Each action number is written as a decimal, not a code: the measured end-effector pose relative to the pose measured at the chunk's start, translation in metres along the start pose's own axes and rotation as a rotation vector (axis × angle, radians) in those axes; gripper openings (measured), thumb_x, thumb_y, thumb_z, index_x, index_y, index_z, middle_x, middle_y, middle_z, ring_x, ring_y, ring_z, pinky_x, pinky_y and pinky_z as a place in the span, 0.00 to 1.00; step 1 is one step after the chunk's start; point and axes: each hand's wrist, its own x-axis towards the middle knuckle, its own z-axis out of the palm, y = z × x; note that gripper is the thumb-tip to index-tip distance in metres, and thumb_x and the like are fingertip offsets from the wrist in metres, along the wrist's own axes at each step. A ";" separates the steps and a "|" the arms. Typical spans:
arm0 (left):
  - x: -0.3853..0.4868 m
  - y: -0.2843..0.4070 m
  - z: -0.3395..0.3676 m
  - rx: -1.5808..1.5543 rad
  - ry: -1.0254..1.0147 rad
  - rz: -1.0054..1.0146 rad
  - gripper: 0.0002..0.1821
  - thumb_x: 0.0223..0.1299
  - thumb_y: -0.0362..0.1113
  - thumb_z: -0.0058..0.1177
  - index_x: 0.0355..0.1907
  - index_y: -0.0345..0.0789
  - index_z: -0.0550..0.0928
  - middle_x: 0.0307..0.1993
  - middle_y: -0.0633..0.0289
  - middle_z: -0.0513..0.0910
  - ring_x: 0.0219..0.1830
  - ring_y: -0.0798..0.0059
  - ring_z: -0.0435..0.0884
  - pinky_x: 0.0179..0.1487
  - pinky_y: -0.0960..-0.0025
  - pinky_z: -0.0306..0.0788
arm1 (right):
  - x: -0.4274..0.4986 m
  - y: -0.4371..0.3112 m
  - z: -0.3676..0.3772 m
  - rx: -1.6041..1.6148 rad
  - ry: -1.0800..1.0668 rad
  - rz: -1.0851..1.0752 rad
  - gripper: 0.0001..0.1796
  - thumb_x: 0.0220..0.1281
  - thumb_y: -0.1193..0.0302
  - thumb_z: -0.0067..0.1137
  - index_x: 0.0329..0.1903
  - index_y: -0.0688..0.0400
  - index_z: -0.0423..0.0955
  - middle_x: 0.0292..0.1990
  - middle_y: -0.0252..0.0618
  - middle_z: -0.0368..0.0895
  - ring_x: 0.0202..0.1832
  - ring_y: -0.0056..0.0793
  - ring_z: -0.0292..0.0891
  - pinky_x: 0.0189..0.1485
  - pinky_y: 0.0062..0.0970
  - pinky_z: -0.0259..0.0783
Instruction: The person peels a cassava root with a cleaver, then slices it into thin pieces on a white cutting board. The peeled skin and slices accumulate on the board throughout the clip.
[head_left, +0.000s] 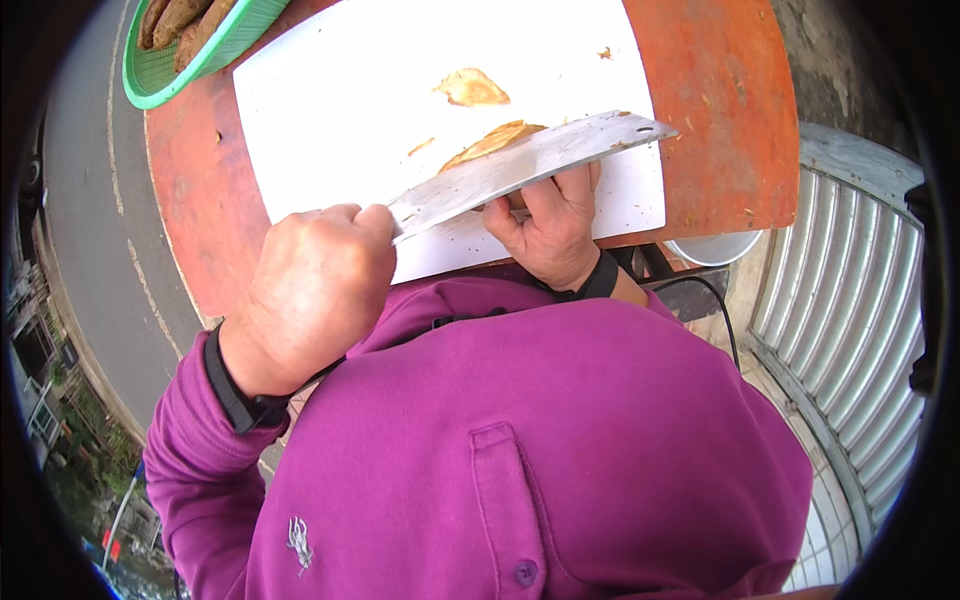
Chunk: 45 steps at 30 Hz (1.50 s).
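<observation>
My left hand (319, 270) is closed around the handle end of a broad-bladed cleaver (517, 165), whose handle is mostly hidden in the fist. The blade slants up to the right, with a small hole near its far corner. Below the blade, my right hand (551, 225) has bent fingers around a brown root piece (517, 200), mostly hidden by the steel. Along the blade's far side lies a tan cut slice (491, 142). Another thin slice (472, 87) rests farther up on the white cutting board (337, 112), with a narrow sliver (421, 147) to its lower left.
The board lies on a worn orange-red table (720, 112). A green plastic basket (217, 64) holding several brown roots (178, 22) stands at the far left corner. A metal basin (716, 247) sits below the right edge, near a corrugated metal shutter (847, 330). A road (90, 150) runs along the left.
</observation>
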 end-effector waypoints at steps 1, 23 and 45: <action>0.002 -0.001 0.004 -0.013 0.012 -0.001 0.04 0.51 0.26 0.54 0.26 0.31 0.74 0.21 0.51 0.77 0.24 0.52 0.80 0.29 0.56 0.75 | 0.001 0.000 0.000 0.001 -0.004 -0.002 0.14 0.45 0.71 0.69 0.39 0.51 0.81 0.47 0.36 0.71 0.50 0.40 0.62 0.54 0.40 0.60; -0.016 -0.004 -0.007 0.090 -0.132 -0.115 0.03 0.51 0.24 0.52 0.25 0.31 0.74 0.19 0.53 0.75 0.22 0.54 0.78 0.26 0.56 0.74 | 0.000 -0.005 0.002 -0.025 0.025 0.016 0.17 0.45 0.72 0.69 0.42 0.49 0.81 0.46 0.32 0.71 0.49 0.37 0.63 0.54 0.36 0.61; -0.039 0.001 -0.021 -0.027 -0.013 -0.050 0.05 0.48 0.23 0.55 0.27 0.31 0.73 0.20 0.52 0.75 0.25 0.52 0.78 0.29 0.55 0.72 | -0.005 -0.001 0.001 -0.003 -0.010 -0.020 0.15 0.46 0.71 0.68 0.41 0.54 0.81 0.48 0.39 0.70 0.50 0.42 0.62 0.53 0.41 0.60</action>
